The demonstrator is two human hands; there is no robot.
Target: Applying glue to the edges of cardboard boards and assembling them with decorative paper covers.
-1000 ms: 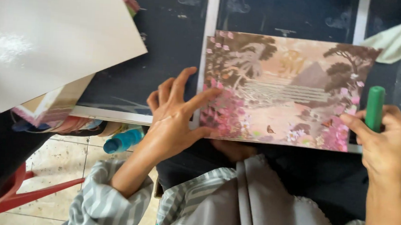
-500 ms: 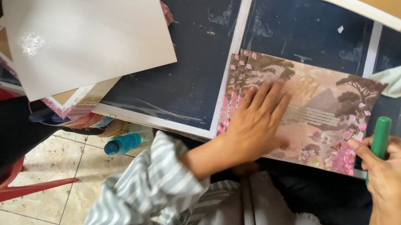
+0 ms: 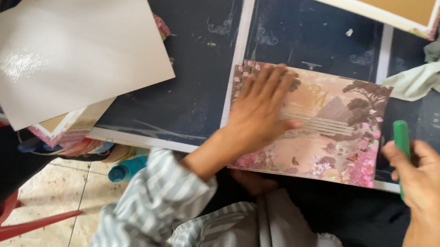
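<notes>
A printed card (image 3: 331, 130) with pink flowers, trees and a mountain scene lies flat on the dark table (image 3: 191, 86) near its front edge. My left hand (image 3: 259, 110) presses flat on the card's left half, fingers spread. My right hand (image 3: 423, 176) sits just off the card's right edge, closed around a green stick-shaped tool (image 3: 401, 142) that points away from me.
A stack of glossy white boards (image 3: 71, 53) lies at the left, overhanging the table edge. Another brown board with a white border (image 3: 379, 8) sits at the far side. A pale green cloth (image 3: 437, 70) is at the right. A blue bottle (image 3: 128, 168) lies on the tiled floor below.
My left hand has moved from the card's left edge onto the card and now lies flat on it. The view has shifted left. My right hand still holds the green tool.
</notes>
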